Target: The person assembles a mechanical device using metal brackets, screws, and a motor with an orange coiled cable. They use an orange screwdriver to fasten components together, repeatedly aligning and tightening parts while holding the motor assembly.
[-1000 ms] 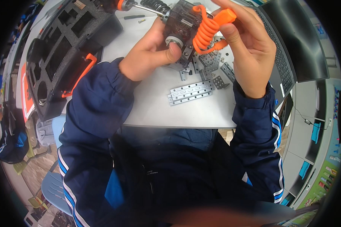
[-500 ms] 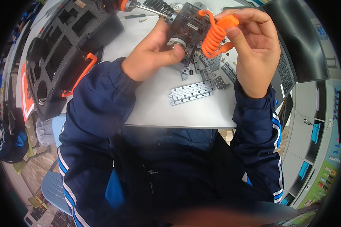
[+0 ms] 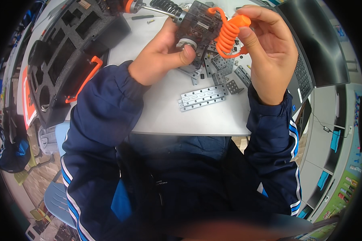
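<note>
My left hand [image 3: 165, 56] is wrapped round a dark translucent module [image 3: 197, 26] with a round silver part near my thumb. A metal rod [image 3: 159, 11] runs from the module to an orange-and-black part at the upper left. From the module's top comes a coiled orange cable [image 3: 228, 38]. Between the thumb and fingers of my right hand [image 3: 269, 44] is the orange plug [image 3: 240, 21] beside that coil. The cable's other end hangs by my right thumb. Below the hands lie perforated metal beams [image 3: 203, 97] and a small dark angle bracket [image 3: 234, 86].
A black case with foam cutouts [image 3: 62, 52] and an orange handle [image 3: 84, 80] stands at the left. On the right is an open laptop [image 3: 319, 44]. A screwdriver [image 3: 142, 17] and a screw [image 3: 150, 21] lie at the back of the white table [image 3: 161, 116].
The module in my left hand has shifted slightly to the left and up. The orange coil sits more upright, and the plug in my right hand has moved a little left.
</note>
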`<move>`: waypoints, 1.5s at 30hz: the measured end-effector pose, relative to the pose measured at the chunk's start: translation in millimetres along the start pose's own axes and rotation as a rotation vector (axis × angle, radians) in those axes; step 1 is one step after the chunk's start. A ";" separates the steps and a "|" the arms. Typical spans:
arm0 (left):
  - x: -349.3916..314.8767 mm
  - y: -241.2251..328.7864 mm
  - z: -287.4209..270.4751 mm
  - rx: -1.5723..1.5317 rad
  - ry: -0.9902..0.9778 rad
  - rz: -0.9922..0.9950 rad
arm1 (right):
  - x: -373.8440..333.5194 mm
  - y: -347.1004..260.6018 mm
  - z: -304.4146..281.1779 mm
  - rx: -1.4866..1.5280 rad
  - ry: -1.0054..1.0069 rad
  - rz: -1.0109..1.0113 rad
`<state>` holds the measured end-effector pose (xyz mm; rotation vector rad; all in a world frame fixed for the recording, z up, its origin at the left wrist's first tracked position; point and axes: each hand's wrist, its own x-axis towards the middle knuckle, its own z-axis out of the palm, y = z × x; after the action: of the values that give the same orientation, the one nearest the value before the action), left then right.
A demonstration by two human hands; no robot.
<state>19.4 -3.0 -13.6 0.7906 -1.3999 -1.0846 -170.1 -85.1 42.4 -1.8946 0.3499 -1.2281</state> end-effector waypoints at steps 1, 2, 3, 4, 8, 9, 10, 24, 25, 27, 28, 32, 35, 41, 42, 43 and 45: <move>0.3 0.3 -0.3 0.020 0.001 0.017 | -0.1 -0.1 -0.8 -0.002 0.005 0.021; 0.4 0.7 -0.3 0.011 -0.001 0.000 | 1.9 1.0 -1.7 0.013 -0.011 0.012; 0.5 1.1 0.1 0.006 -0.001 0.002 | 3.8 1.9 -2.4 0.027 -0.027 0.002; 0.6 1.6 0.7 0.011 0.004 0.019 | 5.0 2.4 -2.3 0.041 -0.043 -0.007; -0.1 4.8 2.5 -0.030 -0.006 -0.020 | 2.0 0.5 4.2 0.304 -0.033 0.094; -1.2 6.2 2.1 -0.035 -0.011 -0.038 | 0.5 0.8 9.0 0.325 -0.004 0.072; -1.8 7.0 1.9 -0.039 -0.019 -0.023 | 0.6 0.0 11.2 0.320 0.023 0.058; -0.5 0.4 1.3 -0.026 -0.010 -0.005 | 4.0 -6.4 9.4 0.225 0.010 0.078; -0.3 0.5 0.6 -0.025 -0.008 -0.009 | 3.4 -5.7 11.5 0.208 0.045 0.070; 0.1 -0.9 1.5 -0.019 0.002 0.026 | 1.2 -3.2 20.7 0.164 0.143 0.037; 0.2 -1.6 1.5 -0.002 0.003 0.059 | 2.1 -4.3 19.5 0.149 0.150 0.027; 0.2 -2.7 0.4 -0.003 -0.010 0.014 | 2.7 -9.4 8.5 0.122 0.060 0.067; 0.2 -2.8 0.9 -0.007 0.003 0.022 | 1.2 -10.9 2.7 0.154 0.032 0.150; 0.9 -2.4 1.3 0.012 0.026 0.045 | 1.8 -1.3 12.3 0.280 0.002 0.061; 1.3 -2.9 1.7 0.007 0.017 0.056 | 2.2 -3.6 8.1 0.289 -0.019 0.106; 1.4 -3.3 2.0 0.008 0.011 0.068 | 2.4 -5.1 4.9 0.299 -0.040 0.150; 0.8 -3.6 2.3 -0.002 0.006 0.056 | 3.8 -5.5 2.8 0.265 0.002 0.183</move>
<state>16.6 -4.6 -16.5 0.7479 -1.4076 -1.0394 -166.9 -82.6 48.4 -1.5988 0.3362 -1.0957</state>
